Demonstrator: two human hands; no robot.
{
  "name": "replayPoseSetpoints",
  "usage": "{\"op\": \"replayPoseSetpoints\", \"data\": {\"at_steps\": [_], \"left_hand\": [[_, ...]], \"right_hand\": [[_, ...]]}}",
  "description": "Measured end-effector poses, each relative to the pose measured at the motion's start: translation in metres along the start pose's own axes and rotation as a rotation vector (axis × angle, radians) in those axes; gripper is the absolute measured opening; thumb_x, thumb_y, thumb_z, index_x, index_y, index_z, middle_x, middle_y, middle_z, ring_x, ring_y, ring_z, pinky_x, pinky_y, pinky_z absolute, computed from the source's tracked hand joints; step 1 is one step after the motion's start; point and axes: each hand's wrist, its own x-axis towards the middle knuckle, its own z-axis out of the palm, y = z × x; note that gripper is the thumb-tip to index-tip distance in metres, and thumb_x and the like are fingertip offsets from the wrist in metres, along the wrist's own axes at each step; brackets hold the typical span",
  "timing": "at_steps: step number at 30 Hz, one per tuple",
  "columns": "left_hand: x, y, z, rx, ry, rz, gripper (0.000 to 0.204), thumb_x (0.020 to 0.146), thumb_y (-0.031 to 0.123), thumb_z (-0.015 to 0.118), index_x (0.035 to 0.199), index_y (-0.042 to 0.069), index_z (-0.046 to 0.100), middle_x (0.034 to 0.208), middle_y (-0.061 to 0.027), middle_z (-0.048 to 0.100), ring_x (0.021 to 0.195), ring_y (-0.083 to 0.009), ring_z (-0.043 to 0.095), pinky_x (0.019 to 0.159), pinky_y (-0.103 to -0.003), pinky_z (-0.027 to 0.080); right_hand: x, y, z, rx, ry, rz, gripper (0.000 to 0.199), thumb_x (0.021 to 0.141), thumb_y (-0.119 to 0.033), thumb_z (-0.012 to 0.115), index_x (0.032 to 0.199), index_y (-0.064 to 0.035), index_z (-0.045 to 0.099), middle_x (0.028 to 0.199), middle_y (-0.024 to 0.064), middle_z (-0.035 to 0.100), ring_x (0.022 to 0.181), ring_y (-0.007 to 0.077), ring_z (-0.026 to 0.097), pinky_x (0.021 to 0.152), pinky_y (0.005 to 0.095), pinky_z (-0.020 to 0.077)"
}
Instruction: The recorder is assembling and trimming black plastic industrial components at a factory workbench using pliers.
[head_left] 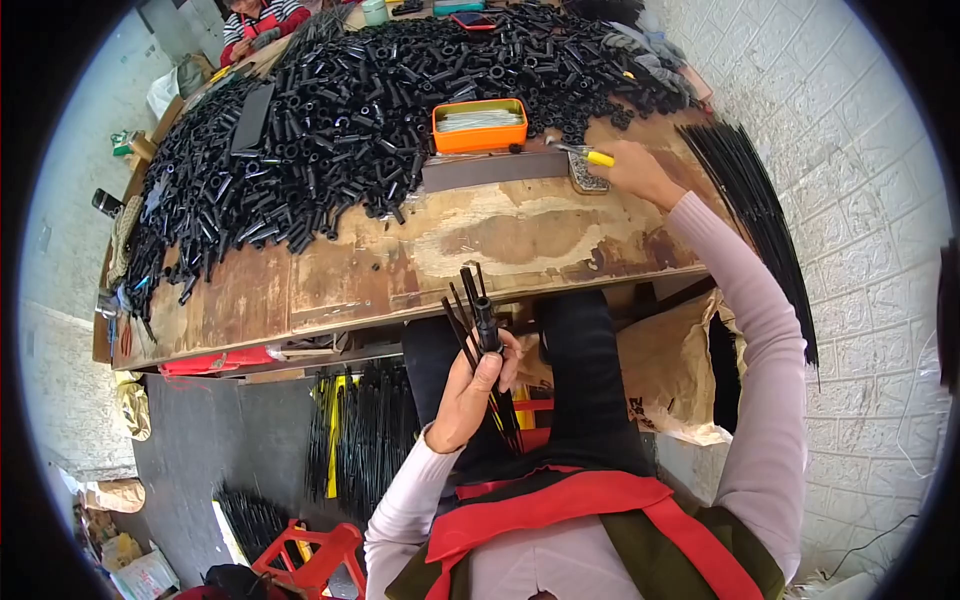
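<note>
left hand (468,393) is curled around a glossy black stepped tubular piece (486,326) and several thin straight black rods (459,318), held above the lap on the wearer's side of the orange rectangular box (480,139). the tubular piece is held nearly upright, its round end toward the bench; it looks smooth, with ring-like steps along its body that catch the light, and the thumb lies against its lower part. the rods are slender and dark, fanning slightly past the fingers on the left of the piece, their other ends showing below the hand.

right hand (640,172) is reaching to the right of the orange box, its fingers bent down at a small shallow tray (590,187) of tiny silvery bits. a yellow-handled metal tool (599,158) meets the fingertips; i cannot tell whether the fingers grip it or something beneath.

the orange box contains pale thin sticks (480,119) and sits on a stained brown plywood bench (500,225). a flat grey strip (495,171) lies just in front of it. left of the box and beyond it spreads a large heap of similar black tubular parts (340,130); well to its right is a bundle of long thin black rods (752,205).
</note>
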Motion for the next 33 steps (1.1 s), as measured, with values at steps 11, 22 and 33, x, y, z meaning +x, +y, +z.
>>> {"op": "replayPoseSetpoints", "data": {"at_steps": [11, 22, 33], "left_hand": [[-0.022, 0.001, -0.002, 0.023, 0.001, 0.086, 0.031, 0.103, 0.031, 0.046, 0.112, 0.002, 0.051, 0.080, 0.0003, 0.047, 0.070, -0.0086, 0.042, 0.067, -0.024, 0.038], [-0.033, 0.007, 0.008, 0.047, -0.030, 0.094, 0.038, 0.102, 0.038, 0.047, 0.113, 0.001, 0.049, 0.077, -0.0003, 0.044, 0.070, -0.0099, 0.042, 0.067, -0.026, 0.037], [-0.039, 0.010, 0.007, 0.012, -0.037, 0.162, 0.049, 0.103, 0.047, 0.038, 0.120, 0.002, 0.046, 0.076, 0.0000, 0.041, 0.068, -0.0097, 0.038, 0.065, -0.024, 0.033]], "right_hand": [[0.006, -0.016, -0.027, 0.861, -0.285, 0.506, 0.026, 0.085, -0.024, 0.072, 0.072, -0.0058, 0.060, 0.060, 0.0010, 0.056, 0.047, 0.0122, 0.053, 0.046, 0.0260, 0.0408], [0.007, 0.006, -0.020, 1.404, -0.426, 0.583, 0.013, 0.090, -0.016, 0.065, 0.085, -0.0054, 0.059, 0.077, 0.0040, 0.062, 0.065, 0.0116, 0.058, 0.053, 0.0262, 0.0482], [-0.160, -0.200, -0.032, 1.649, -0.324, 0.203, 0.022, 0.093, -0.022, 0.063, 0.097, -0.0010, 0.059, 0.081, 0.0042, 0.057, 0.069, 0.0137, 0.054, 0.060, 0.0257, 0.0419]]}}
